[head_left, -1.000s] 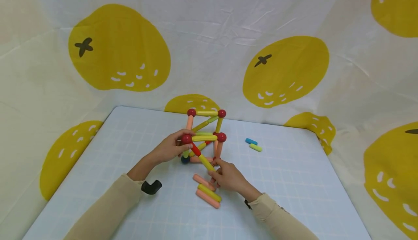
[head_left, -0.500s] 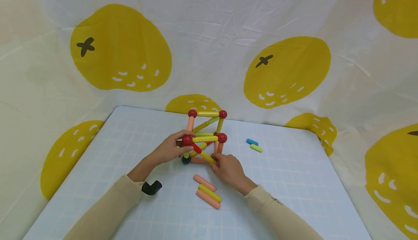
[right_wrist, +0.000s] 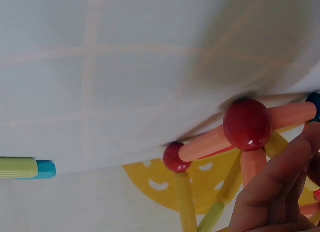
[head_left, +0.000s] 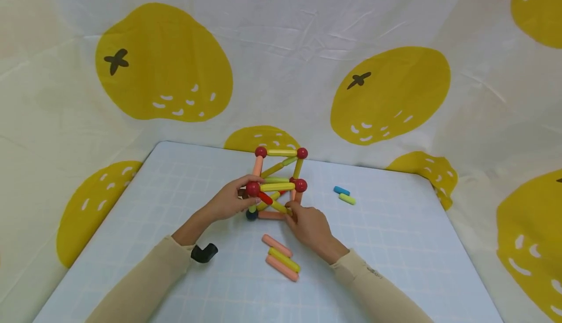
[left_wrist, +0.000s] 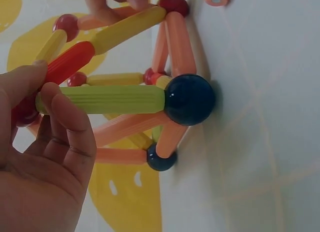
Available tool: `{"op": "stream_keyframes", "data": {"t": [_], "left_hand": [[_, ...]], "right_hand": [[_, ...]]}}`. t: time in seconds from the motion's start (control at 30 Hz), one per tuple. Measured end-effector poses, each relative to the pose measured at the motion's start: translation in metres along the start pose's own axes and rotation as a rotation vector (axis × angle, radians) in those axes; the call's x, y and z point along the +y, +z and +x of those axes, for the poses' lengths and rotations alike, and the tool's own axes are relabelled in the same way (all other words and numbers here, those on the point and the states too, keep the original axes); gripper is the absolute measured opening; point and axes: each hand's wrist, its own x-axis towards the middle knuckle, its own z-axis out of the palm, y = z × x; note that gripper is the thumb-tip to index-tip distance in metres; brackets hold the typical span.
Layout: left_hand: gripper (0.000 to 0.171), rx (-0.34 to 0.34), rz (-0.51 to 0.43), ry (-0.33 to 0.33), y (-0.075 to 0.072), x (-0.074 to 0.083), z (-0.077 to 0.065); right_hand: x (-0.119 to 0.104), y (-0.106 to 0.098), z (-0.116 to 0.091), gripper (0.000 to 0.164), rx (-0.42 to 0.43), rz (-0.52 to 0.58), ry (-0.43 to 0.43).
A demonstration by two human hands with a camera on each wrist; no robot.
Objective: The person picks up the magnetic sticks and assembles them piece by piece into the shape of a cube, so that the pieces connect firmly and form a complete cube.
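A cube frame of magnetic rods and balls stands mid-table. My left hand [head_left: 228, 198] holds its upper front left red ball [head_left: 253, 188], fingers curled at the top of an upright green rod [left_wrist: 120, 99]. That rod runs to a dark blue ball [left_wrist: 190, 99] on the table. From the held ball a red rod [left_wrist: 71, 62] and a yellow rod [left_wrist: 129, 29], joined end to end, slant across the front face. The yellow rod's far end meets the lower front right red ball [right_wrist: 247, 124]. My right hand [head_left: 309, 228] pinches the yellow rod near that end, hiding the ball in the head view.
Two loose pink rods [head_left: 282, 268] and a yellow rod [head_left: 284, 259] lie in front of the frame. To its right are a short blue rod [head_left: 341, 191] and a light green rod [head_left: 347, 199]. A fruit-print cloth [head_left: 281, 69] hangs behind the table.
My right hand has moved up and inward with the yellow rod's lower end, bringing the slanted pair toward the frame's lower right corner. The left hand has kept its hold.
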Motion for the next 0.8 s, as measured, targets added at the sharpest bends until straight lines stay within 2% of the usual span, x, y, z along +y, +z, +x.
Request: {"op": "stream_keyframes", "data": {"t": [0.13,0.23,0.33,0.4,0.5,0.6,0.8], "left_hand": [[0.078,0.066,0.072,-0.021,0.0,0.0,-0.005],[0.087,0.099,0.105,-0.091,-0.002,-0.001,-0.01],[0.081,0.061,0.149,-0.202,0.001,-0.015,-0.012],[0.075,0.016,0.211,-0.252,0.008,-0.026,-0.012],[0.068,-0.015,0.283,-0.259,0.02,-0.037,-0.011],[0.06,0.016,0.305,-0.243,0.026,-0.037,-0.011],[0.052,0.064,0.306,-0.269,0.019,-0.039,-0.005]], "right_hand": [[0.01,-0.008,-0.01,0.023,-0.078,0.052,0.065],[0.025,-0.013,-0.008,0.029,-0.18,0.085,0.165],[0.039,-0.016,-0.002,0.044,-0.273,0.142,0.222],[0.044,-0.015,0.002,0.053,-0.317,0.197,0.224],[0.046,-0.011,0.003,0.057,-0.348,0.262,0.204],[0.044,-0.009,0.003,0.052,-0.365,0.312,0.183],[0.032,-0.011,0.0,0.043,-0.417,0.381,0.157]]}}
